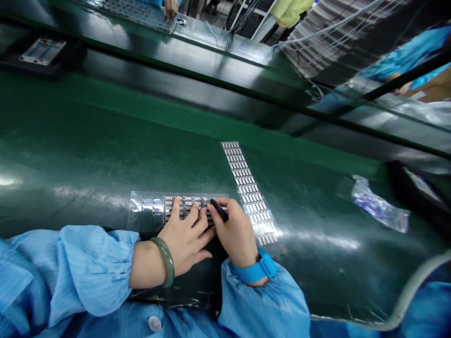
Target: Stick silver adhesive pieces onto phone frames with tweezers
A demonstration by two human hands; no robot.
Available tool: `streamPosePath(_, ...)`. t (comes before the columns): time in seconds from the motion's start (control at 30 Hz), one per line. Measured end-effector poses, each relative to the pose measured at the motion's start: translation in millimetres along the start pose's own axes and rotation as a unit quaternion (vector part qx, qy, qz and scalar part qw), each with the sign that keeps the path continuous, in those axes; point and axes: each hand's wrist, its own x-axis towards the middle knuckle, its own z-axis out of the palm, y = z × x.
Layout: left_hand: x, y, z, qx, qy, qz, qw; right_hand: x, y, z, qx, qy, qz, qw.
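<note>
A clear sheet (148,204) with rows of small pale and dark labels lies on the green surface in front of me. My left hand (186,239) rests on it with spread fingers, pressing its labelled part, and holds nothing. In my right hand (236,230) a short black tool (219,211) is pinched between thumb and fingers. Its tip is at the sheet's right part, close to my left fingertips. A second long strip of similar labels (248,188) lies slantwise just beyond my right hand, flat on the surface.
A clear plastic bag with purple contents (379,204) lies at the right, beside a black tray (419,192). Another black tray (42,54) holds a metallic part at the upper left. Behind a dark rail, a person's hand (171,8) shows.
</note>
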Motion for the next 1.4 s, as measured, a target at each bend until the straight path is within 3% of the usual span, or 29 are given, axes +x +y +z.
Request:
streamPosePath(0.37, 0.3, 0.0, -2.3, -0.002, -0.005, -0.001, 1.0, -0.5, 1.9, 1.9, -0.008, -0.015, -0.02, 1.0)
streamPosePath(0.57, 0.2, 0.3, -1.9, -0.006, -0.004, -0.002, 1.0, -2.4, 2.0, -3.4, -0.01, 0.031, -0.026, 0.999)
streamPosePath(0.83, -0.5, 0.8, 0.8, 0.0, 0.007, 0.001, 1.0, -6.1, 0.8, -2.4, 0.005, -0.03, -0.011, 0.999)
streamPosePath(1.0, -0.3, 1.4, 1.9, 0.002, 0.013, -0.003, 1.0, -5.9, 0.5, -2.8, -0.013, -0.029, -0.004, 0.999)
streamPosePath(1.2, -0.8, 1.3, 2.7, 0.004, 0.012, 0.0, 1.0, -6.7, 2.7, -2.7, 0.004, 0.014, -0.017, 1.0)
streamPosePath(1.4, -0.7, 1.4, 2.2, 0.007, 0.013, -0.001, 1.0, -9.6, 2.0, -4.4, 0.017, -0.007, -0.025, 0.999)
